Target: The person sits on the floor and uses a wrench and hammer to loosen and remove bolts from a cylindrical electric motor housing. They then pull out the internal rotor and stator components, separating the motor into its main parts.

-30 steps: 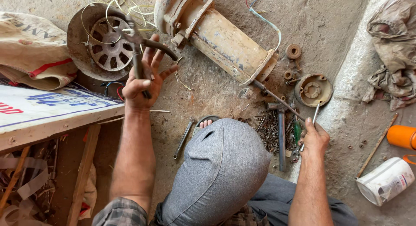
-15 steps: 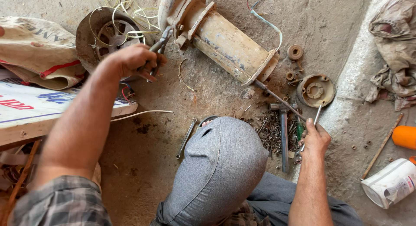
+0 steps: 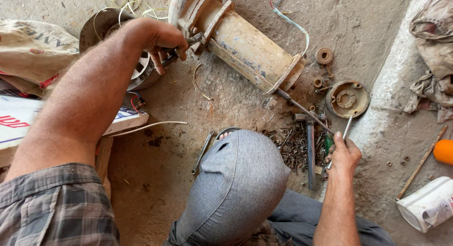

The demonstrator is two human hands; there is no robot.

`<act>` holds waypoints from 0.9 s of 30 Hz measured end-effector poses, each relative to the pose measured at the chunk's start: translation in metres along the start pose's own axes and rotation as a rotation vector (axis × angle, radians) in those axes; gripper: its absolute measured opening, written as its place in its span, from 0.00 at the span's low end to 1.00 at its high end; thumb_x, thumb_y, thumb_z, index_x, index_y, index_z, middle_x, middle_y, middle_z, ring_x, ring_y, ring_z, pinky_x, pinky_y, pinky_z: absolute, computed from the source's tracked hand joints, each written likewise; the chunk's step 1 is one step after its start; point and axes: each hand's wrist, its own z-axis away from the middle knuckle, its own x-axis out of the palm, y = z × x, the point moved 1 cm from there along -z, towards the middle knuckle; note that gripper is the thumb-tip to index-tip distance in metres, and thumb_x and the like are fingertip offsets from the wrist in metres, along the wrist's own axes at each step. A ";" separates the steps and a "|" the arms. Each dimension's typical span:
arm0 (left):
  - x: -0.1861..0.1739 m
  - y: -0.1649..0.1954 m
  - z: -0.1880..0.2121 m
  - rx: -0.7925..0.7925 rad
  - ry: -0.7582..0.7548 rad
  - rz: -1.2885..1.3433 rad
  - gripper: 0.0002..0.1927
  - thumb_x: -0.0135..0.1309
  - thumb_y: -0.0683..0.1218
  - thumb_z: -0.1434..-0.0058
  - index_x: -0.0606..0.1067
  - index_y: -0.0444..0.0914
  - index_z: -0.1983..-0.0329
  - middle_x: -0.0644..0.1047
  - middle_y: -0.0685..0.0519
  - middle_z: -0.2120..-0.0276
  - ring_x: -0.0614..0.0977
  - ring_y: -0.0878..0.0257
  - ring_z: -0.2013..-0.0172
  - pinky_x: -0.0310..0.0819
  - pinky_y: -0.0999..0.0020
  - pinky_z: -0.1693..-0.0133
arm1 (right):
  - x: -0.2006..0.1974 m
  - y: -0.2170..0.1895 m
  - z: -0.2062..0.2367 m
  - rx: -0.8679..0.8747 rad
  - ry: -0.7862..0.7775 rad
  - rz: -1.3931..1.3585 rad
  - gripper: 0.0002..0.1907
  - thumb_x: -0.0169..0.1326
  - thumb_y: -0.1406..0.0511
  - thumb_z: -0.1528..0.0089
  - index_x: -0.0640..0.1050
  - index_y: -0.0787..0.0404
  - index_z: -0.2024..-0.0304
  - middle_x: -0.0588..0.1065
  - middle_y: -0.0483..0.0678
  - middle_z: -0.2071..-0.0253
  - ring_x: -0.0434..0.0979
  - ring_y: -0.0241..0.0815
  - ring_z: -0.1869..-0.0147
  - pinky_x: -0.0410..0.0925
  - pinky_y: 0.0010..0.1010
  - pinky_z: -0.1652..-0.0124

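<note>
The fingers of the left hand are clenched around the dark handles of a pair of pliers, whose nose meets the flange of the rusty cream-coloured motor housing lying on the concrete floor at 12 o'clock. The right hand, at 4 o'clock, is closed on a thin metal rod-like tool; what its tip does cannot be told.

Likely hazards: the plier nose may slip off the corroded flange and drive the knuckles into the housing edge; the cylindrical housing, lying on its side, may roll under a hard pull. Loose blue and red wires at its far end could snag. The heap of nuts and bolts beside the bent knee could scatter or be knelt on, as could the hammer lying through it.

Outward: a round end cover at 2 o'clock, a fan shroud with yellow wire at 11 o'clock. Packages: a tan sack with red stripe at 10 o'clock; a flat white board with red and blue print at 9 o'clock; a white cylindrical tub with a label at 4 o'clock; an orange rounded object at 3 o'clock.
</note>
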 end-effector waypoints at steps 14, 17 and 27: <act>0.001 0.012 -0.035 0.047 0.021 -0.165 0.15 0.49 0.45 0.39 0.81 0.36 0.55 0.82 0.44 0.67 0.80 0.56 0.72 0.70 0.58 0.72 | -0.007 -0.021 -0.013 0.146 -0.133 0.034 0.23 0.56 0.50 0.34 0.76 0.63 0.53 0.72 0.42 0.75 0.67 0.30 0.79 0.64 0.23 0.81; 0.004 0.012 -0.037 0.067 0.079 -0.254 0.11 0.51 0.45 0.40 0.80 0.37 0.59 0.84 0.47 0.68 0.83 0.57 0.73 0.67 0.59 0.74 | -0.008 -0.016 -0.026 0.067 -0.101 0.149 0.26 0.58 0.45 0.36 0.76 0.62 0.57 0.71 0.43 0.76 0.66 0.32 0.78 0.63 0.24 0.80; 0.000 0.013 -0.050 0.063 0.045 -0.293 0.09 0.53 0.46 0.42 0.80 0.36 0.65 0.85 0.43 0.67 0.86 0.54 0.71 0.63 0.59 0.76 | -0.021 0.020 -0.056 -0.851 -0.014 0.248 0.32 0.66 0.44 0.31 0.75 0.66 0.63 0.75 0.46 0.69 0.76 0.39 0.66 0.73 0.37 0.61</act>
